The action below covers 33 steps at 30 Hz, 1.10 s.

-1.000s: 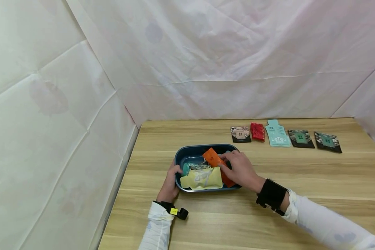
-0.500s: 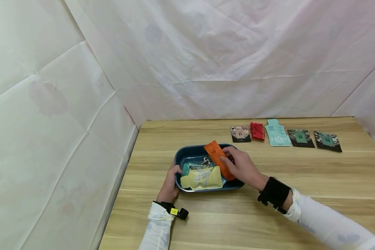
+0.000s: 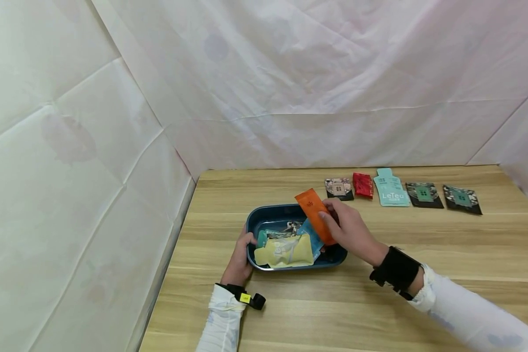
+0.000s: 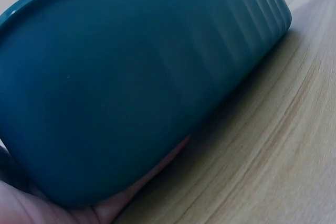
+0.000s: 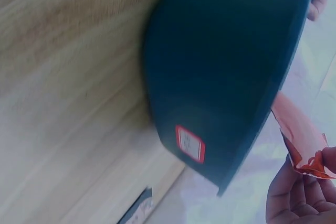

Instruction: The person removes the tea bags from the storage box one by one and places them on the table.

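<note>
A dark blue oblong box [image 3: 266, 218] stands on the wooden table. My left hand [image 3: 239, 256] grips its left end, thumb over the rim; in the left wrist view its fingers [image 4: 107, 207] reach beneath the box's rounded side [image 4: 131, 77]. Between thumb and fingers, my right hand [image 3: 352, 227] pinches an orange packet [image 3: 313, 211], tilted over the box's right part. The right wrist view shows the orange packet [image 5: 302, 132] rising past the rim. Inside the box lie a pale yellow spouted pouch [image 3: 286, 252], a blue packet [image 3: 308, 231] and a teal packet [image 3: 262, 238], partly covered.
Along the table's back lie a pink-and-black packet [image 3: 339, 189], a red packet [image 3: 363, 186], a mint spouted pouch [image 3: 391, 189] and two black-and-green packets, one left [image 3: 424, 195] and one right [image 3: 462, 198]. White cloth [image 3: 312, 73] hangs behind and at the sides.
My right hand has drawn the orange packet up and to the right from among the box's contents, uncovering the blue packet. My left hand and the box stay in place.
</note>
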Tool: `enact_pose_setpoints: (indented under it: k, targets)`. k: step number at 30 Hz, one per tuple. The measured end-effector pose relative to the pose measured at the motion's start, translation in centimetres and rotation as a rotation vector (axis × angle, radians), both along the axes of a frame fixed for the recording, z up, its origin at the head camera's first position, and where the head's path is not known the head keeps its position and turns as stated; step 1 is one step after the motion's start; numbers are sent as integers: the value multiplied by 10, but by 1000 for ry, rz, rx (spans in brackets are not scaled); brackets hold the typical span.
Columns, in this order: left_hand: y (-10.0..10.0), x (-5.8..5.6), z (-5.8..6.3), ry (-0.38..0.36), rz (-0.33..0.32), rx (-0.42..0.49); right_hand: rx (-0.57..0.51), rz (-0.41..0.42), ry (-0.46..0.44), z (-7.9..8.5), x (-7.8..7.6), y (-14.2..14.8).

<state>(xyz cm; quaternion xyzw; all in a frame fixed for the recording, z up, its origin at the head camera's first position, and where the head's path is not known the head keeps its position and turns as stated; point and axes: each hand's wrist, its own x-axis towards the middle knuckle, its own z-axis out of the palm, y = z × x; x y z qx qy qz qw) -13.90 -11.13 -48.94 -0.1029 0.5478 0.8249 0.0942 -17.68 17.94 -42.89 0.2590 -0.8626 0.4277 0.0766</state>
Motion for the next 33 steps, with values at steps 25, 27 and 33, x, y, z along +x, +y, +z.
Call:
enact_pose_setpoints:
  k: [25, 27, 33]
  targets:
    - [1, -1, 0, 36, -29, 9, 51, -251, 112, 12, -11, 75]
    - [1, -1, 0, 40, -30, 1, 54, -271, 121, 13, -11, 82]
    - [-1, -1, 0, 44, -31, 1, 45, -320, 163, 10, -11, 102]
